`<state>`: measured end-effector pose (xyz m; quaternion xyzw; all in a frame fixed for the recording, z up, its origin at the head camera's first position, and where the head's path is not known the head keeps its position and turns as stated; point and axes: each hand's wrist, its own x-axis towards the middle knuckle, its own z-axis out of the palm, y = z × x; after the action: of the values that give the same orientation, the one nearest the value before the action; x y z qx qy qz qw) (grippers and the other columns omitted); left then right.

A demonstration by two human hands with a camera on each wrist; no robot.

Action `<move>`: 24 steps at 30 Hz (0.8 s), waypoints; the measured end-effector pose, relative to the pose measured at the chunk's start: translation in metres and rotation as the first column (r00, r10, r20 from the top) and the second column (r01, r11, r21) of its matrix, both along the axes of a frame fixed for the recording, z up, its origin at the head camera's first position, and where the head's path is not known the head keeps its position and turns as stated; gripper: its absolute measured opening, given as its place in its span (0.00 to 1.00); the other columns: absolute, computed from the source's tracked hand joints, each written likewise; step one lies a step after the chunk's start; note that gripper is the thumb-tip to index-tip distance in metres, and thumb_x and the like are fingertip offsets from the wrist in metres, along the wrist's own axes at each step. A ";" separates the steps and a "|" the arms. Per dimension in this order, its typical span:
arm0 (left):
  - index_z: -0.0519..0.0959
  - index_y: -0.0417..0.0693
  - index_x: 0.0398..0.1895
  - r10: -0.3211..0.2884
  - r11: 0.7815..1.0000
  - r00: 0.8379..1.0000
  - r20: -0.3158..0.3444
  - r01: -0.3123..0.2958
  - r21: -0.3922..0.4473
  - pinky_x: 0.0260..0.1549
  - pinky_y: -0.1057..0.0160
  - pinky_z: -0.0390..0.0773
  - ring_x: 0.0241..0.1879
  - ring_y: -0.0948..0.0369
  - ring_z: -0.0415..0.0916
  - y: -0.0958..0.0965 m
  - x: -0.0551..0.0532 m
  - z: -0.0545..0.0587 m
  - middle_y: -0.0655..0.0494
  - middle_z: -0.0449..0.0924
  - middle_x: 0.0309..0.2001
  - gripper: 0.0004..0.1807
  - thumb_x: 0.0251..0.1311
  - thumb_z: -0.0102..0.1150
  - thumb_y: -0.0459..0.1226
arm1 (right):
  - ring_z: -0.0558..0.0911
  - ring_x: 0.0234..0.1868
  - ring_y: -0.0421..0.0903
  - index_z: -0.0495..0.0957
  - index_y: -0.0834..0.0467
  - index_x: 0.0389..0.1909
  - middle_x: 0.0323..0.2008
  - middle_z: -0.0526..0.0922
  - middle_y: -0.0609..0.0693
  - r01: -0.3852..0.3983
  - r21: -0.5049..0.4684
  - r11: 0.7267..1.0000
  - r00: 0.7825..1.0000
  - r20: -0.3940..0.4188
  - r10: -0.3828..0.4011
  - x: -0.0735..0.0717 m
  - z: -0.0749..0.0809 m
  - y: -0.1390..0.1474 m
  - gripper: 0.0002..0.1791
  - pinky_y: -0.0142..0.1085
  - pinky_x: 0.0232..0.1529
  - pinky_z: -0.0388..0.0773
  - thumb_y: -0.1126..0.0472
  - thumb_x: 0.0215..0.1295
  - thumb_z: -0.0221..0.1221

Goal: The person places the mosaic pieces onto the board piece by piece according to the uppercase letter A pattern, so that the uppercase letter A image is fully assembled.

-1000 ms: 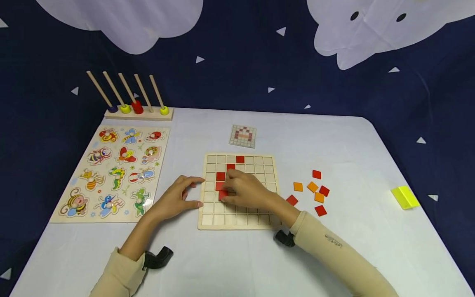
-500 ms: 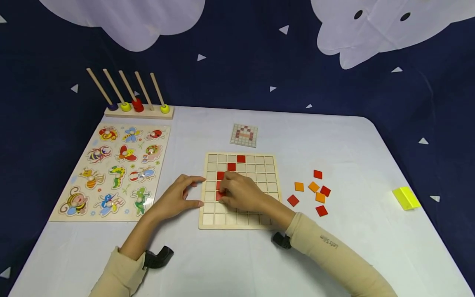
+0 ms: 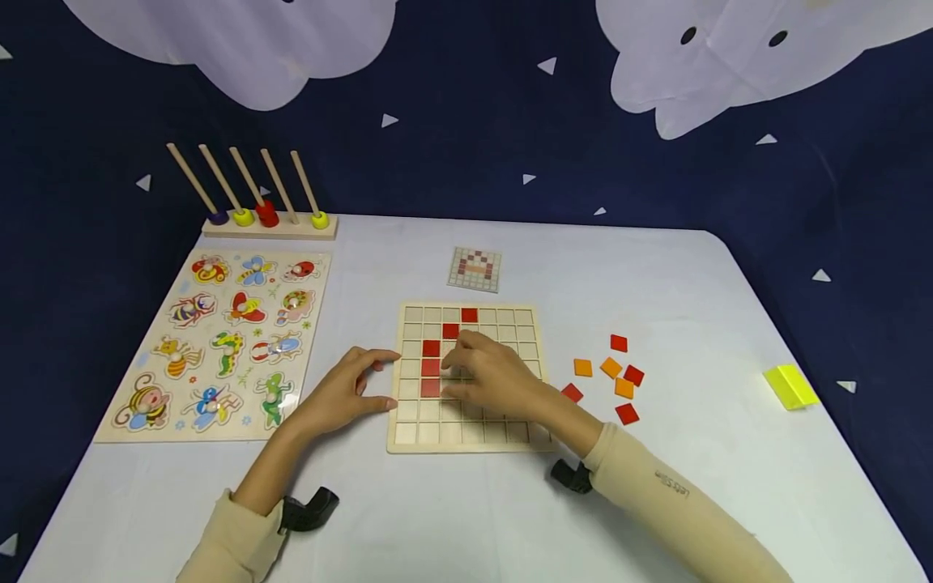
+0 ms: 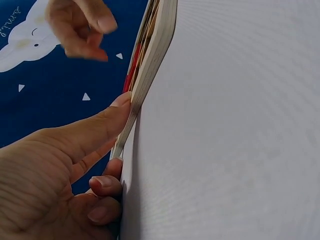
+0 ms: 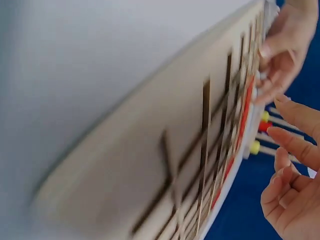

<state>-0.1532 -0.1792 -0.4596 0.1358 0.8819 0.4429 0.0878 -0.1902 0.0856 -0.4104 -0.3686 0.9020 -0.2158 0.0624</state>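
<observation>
A wooden grid board (image 3: 470,448) lies before me, with several red square tiles (image 3: 431,368) set in its cells, stepping down from the top to the left. My left hand (image 3: 338,397) touches the board's left edge with thumb and index fingertip; in the left wrist view its thumb (image 4: 107,117) rests along that edge. Over the grid, just right of the lowest red tile, hovers my right hand (image 3: 496,376). Its fingers are loosely bent with nothing between them, which the right wrist view also shows.
Loose red tiles (image 3: 627,414) and orange tiles (image 3: 582,368) lie right of the board. Behind it is a small pattern card (image 3: 475,270). An insect peg puzzle (image 3: 248,308) and a peg stacker (image 3: 270,230) stand left; a yellow folded piece (image 3: 790,387) lies far right.
My right hand has drawn back to the right from the lowest red tile in the left column, leaving that tile lying in its cell. The left hand stays at the board's edge.
</observation>
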 end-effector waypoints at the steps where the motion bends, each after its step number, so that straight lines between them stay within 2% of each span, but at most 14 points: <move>1: 0.73 0.48 0.65 0.002 1.000 1.000 0.004 -0.002 0.002 0.30 0.65 0.63 0.31 0.60 0.59 0.000 0.000 0.000 0.47 0.69 0.47 0.35 0.52 0.75 0.38 | 0.73 0.36 0.40 0.86 0.57 0.45 0.37 0.76 0.48 0.010 -0.007 1.000 1.000 -0.002 -0.010 0.000 0.002 0.007 0.17 0.32 0.35 0.73 0.52 0.58 0.71; 6: 0.73 0.49 0.65 0.006 1.000 1.000 0.007 -0.006 -0.003 0.30 0.65 0.62 0.31 0.59 0.59 -0.002 0.000 0.000 0.47 0.69 0.47 0.36 0.52 0.75 0.39 | 0.73 0.35 0.44 0.87 0.59 0.44 0.37 0.76 0.49 0.106 -0.017 0.994 0.994 -0.016 -0.106 0.000 0.006 0.053 0.18 0.33 0.34 0.70 0.54 0.55 0.73; 10: 0.73 0.48 0.66 0.003 1.000 1.000 0.003 -0.003 -0.004 0.30 0.65 0.62 0.31 0.59 0.59 -0.003 0.000 0.000 0.47 0.69 0.47 0.36 0.52 0.75 0.39 | 0.74 0.33 0.45 0.87 0.60 0.42 0.37 0.77 0.49 0.223 -0.027 0.974 0.974 -0.021 -0.224 0.006 0.001 0.090 0.18 0.33 0.32 0.69 0.55 0.53 0.74; 13: 0.73 0.48 0.65 0.003 1.000 1.000 0.004 -0.003 -0.002 0.30 0.65 0.62 0.31 0.59 0.59 -0.004 0.000 0.000 0.47 0.69 0.47 0.36 0.52 0.75 0.39 | 0.75 0.34 0.45 0.87 0.60 0.40 0.36 0.77 0.49 0.283 -0.034 0.959 0.958 -0.031 -0.284 0.012 -0.004 0.112 0.17 0.33 0.32 0.70 0.56 0.51 0.75; 21: 0.73 0.49 0.65 0.001 1.000 1.000 0.005 -0.001 -0.005 0.30 0.65 0.62 0.31 0.60 0.59 -0.003 -0.001 -0.002 0.47 0.70 0.47 0.36 0.52 0.75 0.40 | 0.72 0.32 0.43 0.86 0.58 0.36 0.32 0.74 0.47 0.385 -0.015 0.923 0.921 -0.060 -0.386 0.024 -0.014 0.145 0.17 0.34 0.31 0.68 0.54 0.48 0.77; 24: 0.73 0.49 0.65 -0.003 1.000 1.000 0.003 0.003 -0.007 0.30 0.65 0.63 0.31 0.60 0.59 -0.001 -0.001 -0.002 0.47 0.70 0.47 0.36 0.52 0.75 0.40 | 0.70 0.30 0.40 0.86 0.58 0.35 0.31 0.73 0.46 0.419 -0.003 0.908 0.908 -0.029 -0.419 0.028 -0.019 0.150 0.17 0.33 0.30 0.68 0.53 0.47 0.77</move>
<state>-0.1545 -0.1805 -0.4621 0.1363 0.8830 0.4401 0.0904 -0.1621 0.2358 -0.4297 -0.1696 0.9612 -0.2176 0.0021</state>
